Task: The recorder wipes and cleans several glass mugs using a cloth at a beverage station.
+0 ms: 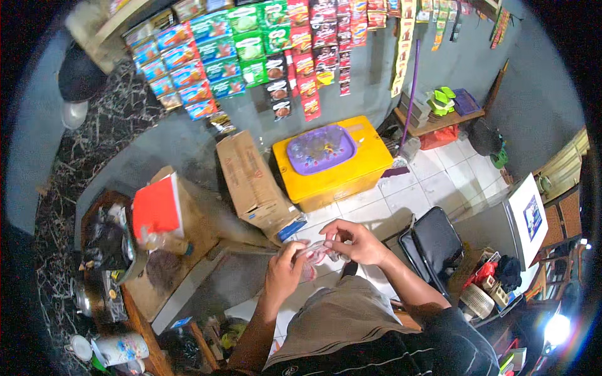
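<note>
In front of my body I hold a small clear plastic bag [316, 257] between both hands. Something red and white shows through its lower part, too blurred to name. My left hand [284, 270] pinches the bag's left side between thumb and fingers. On the other side, my right hand [357, 242] grips the upper edge with thumb and forefinger, its other fingers curled. White floor tiles [362, 209] lie below the hands. Beyond them stand a brown cardboard box [249, 174] and a yellow lidded box [331, 195].
A purple plastic tray [301, 164] rests on the yellow box. Strips of product sachets [254, 47] hang along the wall. To the right is a black padded chair [435, 244]. On the left, a wooden table [146, 301] carries a red-topped box [155, 207] and a patterned jug [122, 348].
</note>
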The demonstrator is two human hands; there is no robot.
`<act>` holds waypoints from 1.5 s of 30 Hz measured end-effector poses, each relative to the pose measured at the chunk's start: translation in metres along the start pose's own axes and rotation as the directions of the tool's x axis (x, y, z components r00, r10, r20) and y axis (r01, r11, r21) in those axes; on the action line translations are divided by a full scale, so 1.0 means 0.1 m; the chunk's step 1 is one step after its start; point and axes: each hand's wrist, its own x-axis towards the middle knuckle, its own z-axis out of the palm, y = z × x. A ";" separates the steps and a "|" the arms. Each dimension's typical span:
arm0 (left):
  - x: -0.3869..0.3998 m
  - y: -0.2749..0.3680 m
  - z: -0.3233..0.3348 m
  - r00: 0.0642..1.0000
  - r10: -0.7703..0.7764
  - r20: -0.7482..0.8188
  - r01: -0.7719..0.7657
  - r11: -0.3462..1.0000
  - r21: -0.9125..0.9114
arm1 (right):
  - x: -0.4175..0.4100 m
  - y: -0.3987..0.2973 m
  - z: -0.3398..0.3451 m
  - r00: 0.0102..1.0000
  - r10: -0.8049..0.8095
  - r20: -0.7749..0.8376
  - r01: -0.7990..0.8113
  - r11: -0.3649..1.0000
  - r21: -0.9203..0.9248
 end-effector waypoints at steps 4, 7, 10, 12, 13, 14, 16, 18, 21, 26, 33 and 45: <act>0.66 0.17 0.28 0.987 0.159 0.001 -0.158 0.985 0.071 | 0.23 0.01 -0.62 0.995 0.089 -0.053 -0.094 0.991 -0.099; 1.00 0.15 0.51 0.999 -0.033 0.023 0.032 0.999 0.044 | 0.33 -0.06 -0.96 0.976 -0.216 0.006 0.200 0.898 -0.391; 1.32 0.07 0.75 0.999 -0.052 -0.008 0.052 0.997 0.055 | 0.48 0.09 -1.25 0.986 -0.167 0.001 0.156 0.917 -0.368; 1.47 -0.03 0.84 0.997 -0.069 -0.040 0.071 0.996 0.049 | 0.61 0.26 -1.40 0.994 -0.106 -0.030 0.089 0.933 -0.348; 1.52 -0.09 0.86 0.993 -0.122 -0.005 0.122 0.992 -0.009 | 0.70 0.34 -1.46 0.995 -0.101 -0.024 0.087 0.936 -0.341; 1.58 -0.16 0.87 0.984 -0.173 0.032 0.175 0.982 -0.064 | 0.79 0.43 -1.50 0.994 -0.101 -0.038 0.082 0.936 -0.343; 1.76 -0.24 0.88 0.975 -0.204 0.085 0.208 0.977 -0.044 | 0.94 0.68 -1.62 0.988 -0.138 -0.070 0.105 0.930 -0.352; 1.91 -0.44 0.94 0.969 -0.233 0.078 0.237 0.970 -0.048 | 1.14 0.80 -1.67 0.993 -0.055 -0.108 0.017 0.948 -0.319; 2.10 -0.95 1.10 0.957 -0.289 0.028 0.290 0.940 -0.182 | 1.46 1.13 -1.76 0.983 0.086 -0.165 -0.127 0.958 -0.259; 2.66 -1.91 1.44 0.968 -0.247 -0.042 0.244 0.967 -0.069 | 1.96 1.95 -2.17 0.928 0.201 -0.314 -0.262 0.950 -0.168; 3.57 -3.21 2.12 0.964 -0.263 0.039 0.264 0.965 -0.003 | 2.85 3.41 -2.84 0.834 0.144 -0.534 -0.316 0.916 -0.248; 4.62 -4.13 3.50 0.613 -0.779 0.130 0.558 0.311 -0.769 | 4.13 4.98 -4.07 0.939 -0.085 -0.333 -0.168 0.732 -0.661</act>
